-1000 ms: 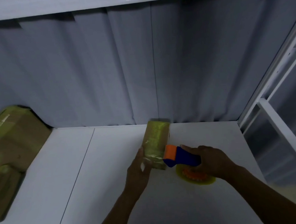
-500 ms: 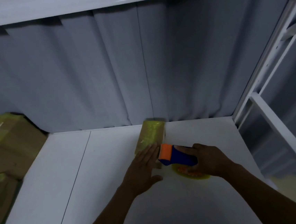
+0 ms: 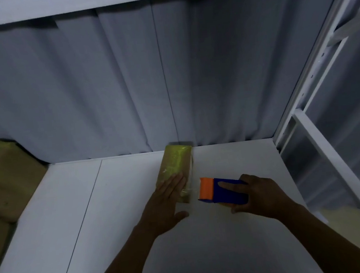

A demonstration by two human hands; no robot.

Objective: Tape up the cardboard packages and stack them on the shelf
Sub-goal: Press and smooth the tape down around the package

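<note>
A narrow cardboard package (image 3: 176, 165) wrapped in yellowish tape lies on the white shelf board (image 3: 124, 207), its far end against the grey curtain. My left hand (image 3: 167, 203) rests flat on the package's near end, fingers spread. Just right of the package, my right hand (image 3: 259, 197) grips a blue tape dispenser (image 3: 221, 190) with an orange front. A thin strip of clear tape seems to run from the dispenser to the package's near corner.
Several larger taped cardboard packages (image 3: 5, 184) are stacked at the shelf's left end. A grey curtain (image 3: 169, 82) closes the back. White metal shelf uprights (image 3: 315, 92) stand at the right, and another shelf board (image 3: 74, 3) runs overhead.
My left hand went from gripping the package's side to lying flat on its near end. The right hand drew the dispenser away to the right and off the package.
</note>
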